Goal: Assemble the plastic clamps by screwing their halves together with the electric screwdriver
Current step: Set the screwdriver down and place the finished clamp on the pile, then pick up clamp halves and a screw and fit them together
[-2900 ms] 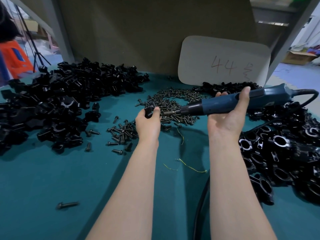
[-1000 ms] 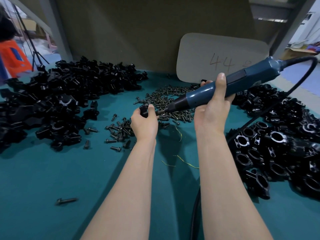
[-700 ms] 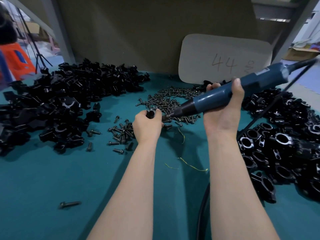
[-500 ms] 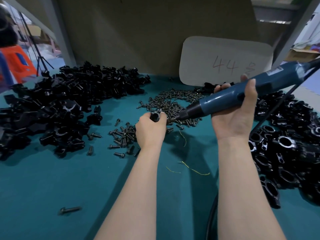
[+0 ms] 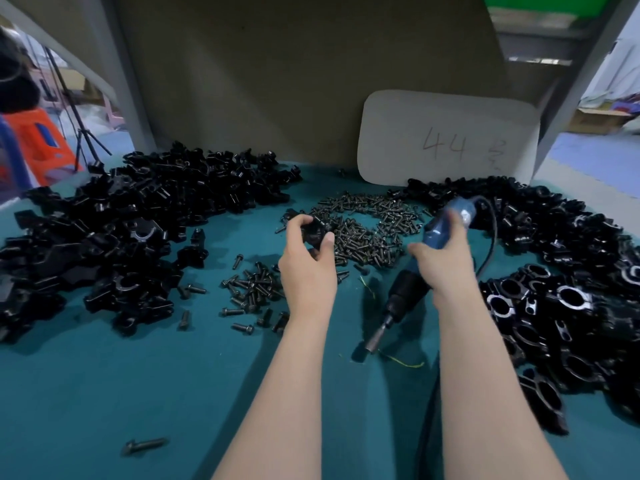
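My left hand (image 5: 306,261) grips a black plastic clamp (image 5: 314,232) above the teal table, just left of the main screw pile (image 5: 363,223). My right hand (image 5: 443,258) holds the blue electric screwdriver (image 5: 419,271) by its body. The tool points down and toward me, and its bit tip (image 5: 369,344) is close to the table surface. Its black cord (image 5: 490,237) loops off to the right. A heap of loose black clamp halves (image 5: 114,230) lies at the left. Assembled clamps (image 5: 561,292) are piled at the right.
A smaller scatter of screws (image 5: 249,292) lies left of my left wrist, and a single screw (image 5: 143,445) sits near the front left. A white card marked 44 (image 5: 446,136) leans on the brown back wall. Yellow thread scraps (image 5: 405,362) lie by the bit.
The screwdriver has swung from pointing left at the clamp in my left hand to pointing down toward the table. My left hand still holds the clamp and has turned it.
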### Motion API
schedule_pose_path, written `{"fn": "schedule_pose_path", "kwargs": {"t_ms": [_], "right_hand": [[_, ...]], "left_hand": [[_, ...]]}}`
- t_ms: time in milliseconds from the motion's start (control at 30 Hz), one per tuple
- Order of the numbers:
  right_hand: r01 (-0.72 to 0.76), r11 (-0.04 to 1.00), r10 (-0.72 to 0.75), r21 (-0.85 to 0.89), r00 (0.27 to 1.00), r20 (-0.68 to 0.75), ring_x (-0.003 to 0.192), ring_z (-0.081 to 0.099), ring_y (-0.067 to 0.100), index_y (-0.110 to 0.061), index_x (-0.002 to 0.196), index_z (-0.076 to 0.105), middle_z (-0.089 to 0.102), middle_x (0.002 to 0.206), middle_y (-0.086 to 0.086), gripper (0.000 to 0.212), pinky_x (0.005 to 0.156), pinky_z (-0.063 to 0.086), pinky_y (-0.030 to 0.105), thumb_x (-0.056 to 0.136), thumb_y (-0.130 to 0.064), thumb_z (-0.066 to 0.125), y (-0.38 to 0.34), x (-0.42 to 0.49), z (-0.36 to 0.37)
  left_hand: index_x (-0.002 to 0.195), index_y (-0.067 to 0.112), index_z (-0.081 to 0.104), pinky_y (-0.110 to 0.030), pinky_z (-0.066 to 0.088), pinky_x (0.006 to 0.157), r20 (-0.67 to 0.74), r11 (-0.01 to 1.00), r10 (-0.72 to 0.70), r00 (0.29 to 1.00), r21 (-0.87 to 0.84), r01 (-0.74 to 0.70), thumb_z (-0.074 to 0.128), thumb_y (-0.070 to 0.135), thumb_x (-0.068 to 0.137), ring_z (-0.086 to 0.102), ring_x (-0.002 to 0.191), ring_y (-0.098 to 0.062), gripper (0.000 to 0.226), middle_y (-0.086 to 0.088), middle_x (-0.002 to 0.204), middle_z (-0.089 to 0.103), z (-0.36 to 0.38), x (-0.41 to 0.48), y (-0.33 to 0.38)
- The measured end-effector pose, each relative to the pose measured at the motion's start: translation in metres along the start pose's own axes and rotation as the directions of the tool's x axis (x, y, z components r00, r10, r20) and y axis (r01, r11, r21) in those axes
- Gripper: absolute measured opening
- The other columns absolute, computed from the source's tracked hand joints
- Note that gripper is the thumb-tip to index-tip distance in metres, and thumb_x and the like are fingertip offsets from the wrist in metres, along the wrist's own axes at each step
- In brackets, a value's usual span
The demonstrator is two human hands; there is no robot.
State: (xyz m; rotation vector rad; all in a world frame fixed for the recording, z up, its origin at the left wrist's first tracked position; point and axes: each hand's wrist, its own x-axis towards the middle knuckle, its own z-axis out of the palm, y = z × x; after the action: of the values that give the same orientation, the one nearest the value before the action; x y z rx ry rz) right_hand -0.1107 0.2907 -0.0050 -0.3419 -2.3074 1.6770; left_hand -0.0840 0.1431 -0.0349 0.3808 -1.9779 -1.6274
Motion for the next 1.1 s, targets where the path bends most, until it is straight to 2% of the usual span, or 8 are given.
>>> {"fn": "schedule_pose_path", "kwargs": {"t_ms": [133,233,367,467,567,667,933,1100], "right_hand": [[-0.03,0.96,0.021,-0.278,0.999,-0.034,0.073,0.045,0.017,-0.035,0.142,0.036,0.041,0.131,0.017,0.056,0.081,0.038,0.03,0.092,-0.026,0.058,0.013,-0.009,0.016],[-0.084,0.878,0.07,-0.471,0.996,-0.046,0.114,0.04,0.036,-0.035,0.144,0.033,0.041,0.134,0.022,0.055,0.097,0.033,0.038,0.092,-0.033,0.05,0.015,-0.01,0.018],[-0.127,0.831,0.135,-0.541,0.991,-0.026,0.128,0.03,0.039,-0.034,0.146,0.033,0.035,0.142,0.022,0.051,0.105,0.028,0.045,0.096,-0.044,0.04,0.012,-0.009,0.019],[-0.038,0.892,0.018,-0.45,0.999,-0.048,0.127,0.036,0.036,-0.022,0.134,0.051,0.045,0.137,0.018,0.048,0.102,0.03,0.043,0.1,-0.049,0.031,-0.001,-0.011,0.008],[0.132,0.981,-0.154,-0.142,0.977,-0.15,0.095,0.061,0.025,-0.006,0.098,0.068,0.068,0.096,0.008,0.049,0.075,0.04,0.032,0.1,-0.044,0.036,-0.013,-0.013,-0.02],[0.176,0.978,-0.199,-0.111,0.945,-0.259,0.075,0.055,0.015,-0.013,0.08,0.063,0.061,0.073,-0.003,0.034,0.058,0.035,0.021,0.098,-0.037,0.046,-0.013,-0.014,-0.054],[-0.103,0.977,-0.006,-0.189,0.864,-0.503,0.107,0.055,0.02,-0.014,0.122,0.054,0.057,0.102,-0.003,0.027,0.076,0.031,0.019,0.096,-0.016,0.048,0.014,-0.008,-0.148],[-0.122,0.95,-0.033,-0.286,0.876,-0.481,0.09,0.047,0.013,-0.019,0.123,0.057,0.056,0.126,0.006,0.031,0.075,0.032,0.022,0.093,-0.018,0.048,0.024,-0.011,-0.151]], "left_hand": [[0.122,0.033,0.052,-0.024,0.045,0.076,0.054,0.994,0.082,0.995,0.072,-0.086,0.057,0.027,0.096,0.059,0.089,-0.014,0.027,0.012,0.111,0.059,0.001,-0.003,-0.001],[0.127,0.031,0.054,-0.028,0.045,0.08,0.098,0.964,0.198,0.975,0.162,-0.211,0.056,0.03,0.096,0.057,0.093,-0.014,0.031,0.008,0.117,0.058,0.003,-0.009,0.001],[0.13,0.03,0.056,-0.034,0.049,0.089,0.17,0.956,0.245,0.955,0.125,-0.267,0.056,0.029,0.096,0.059,0.1,-0.016,0.034,0.01,0.119,0.057,0.012,-0.014,0.011],[0.131,0.028,0.052,-0.029,0.045,0.089,0.222,0.955,0.246,0.943,0.108,-0.275,0.06,0.03,0.094,0.059,0.107,-0.016,0.038,0.009,0.121,0.061,0.023,-0.021,0.02],[0.124,0.023,0.045,-0.029,0.045,0.088,0.298,0.965,0.227,0.927,0.057,-0.254,0.064,0.032,0.091,0.059,0.111,-0.016,0.039,0.009,0.124,0.061,0.044,-0.032,0.038],[0.12,0.021,0.049,-0.033,0.049,0.09,0.408,0.951,0.284,0.868,-0.003,-0.31,0.064,0.03,0.091,0.06,0.111,-0.015,0.033,0.004,0.125,0.063,0.075,-0.047,0.063],[0.124,0.022,0.058,-0.039,0.048,0.094,0.743,0.918,0.206,0.637,0.079,-0.388,0.056,0.014,0.09,0.058,0.113,-0.027,0.034,-0.007,0.12,0.065,0.167,-0.105,0.088],[0.141,0.025,0.046,-0.04,0.042,0.101,0.791,0.884,0.212,0.574,0.096,-0.458,0.049,0.007,0.091,0.052,0.121,-0.029,0.053,-0.009,0.134,0.057,0.175,-0.114,0.08]]}}
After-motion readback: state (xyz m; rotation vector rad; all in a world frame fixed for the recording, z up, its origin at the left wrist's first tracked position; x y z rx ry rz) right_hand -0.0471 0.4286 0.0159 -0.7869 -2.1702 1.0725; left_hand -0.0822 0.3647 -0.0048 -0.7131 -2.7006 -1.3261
